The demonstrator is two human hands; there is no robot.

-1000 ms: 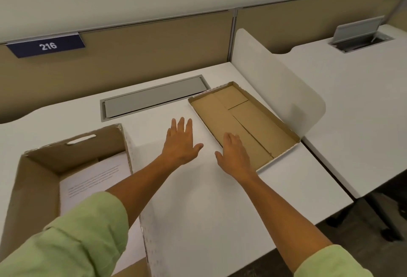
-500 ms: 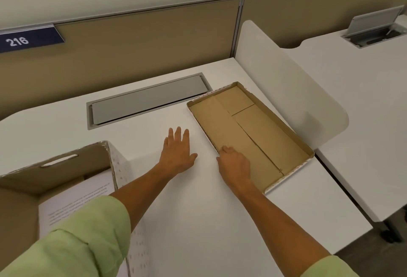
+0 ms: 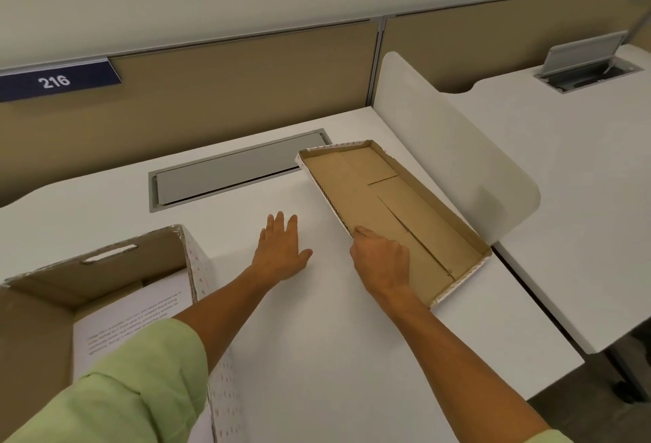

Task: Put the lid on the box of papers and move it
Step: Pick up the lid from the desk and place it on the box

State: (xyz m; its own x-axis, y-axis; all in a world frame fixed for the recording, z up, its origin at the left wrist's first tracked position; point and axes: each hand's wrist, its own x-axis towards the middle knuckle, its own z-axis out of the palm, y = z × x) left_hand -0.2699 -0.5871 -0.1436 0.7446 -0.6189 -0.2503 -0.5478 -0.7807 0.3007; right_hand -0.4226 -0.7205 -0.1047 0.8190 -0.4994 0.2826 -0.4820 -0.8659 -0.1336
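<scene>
The cardboard lid (image 3: 415,210) lies upside down, its brown inside showing, at the right of the white desk (image 3: 334,354). Its left long edge is tilted up off the desk. My right hand (image 3: 382,261) grips that left rim, thumb inside the lid and fingers hidden under the edge. My left hand (image 3: 280,247) lies flat on the desk with fingers apart, just left of the lid and holding nothing. The open cardboard box (image 3: 91,266) with a handle slot stands at the lower left, printed papers (image 3: 130,319) inside it.
A white curved divider panel (image 3: 454,146) stands right behind the lid. A grey cable hatch (image 3: 232,171) is set into the desk at the back. A tan partition with a "216" sign (image 3: 54,81) runs behind. A second desk (image 3: 581,178) lies to the right.
My right hand has closed on the lid's left rim and raised that edge off the desk. My left hand has stayed flat on the desk beside it.
</scene>
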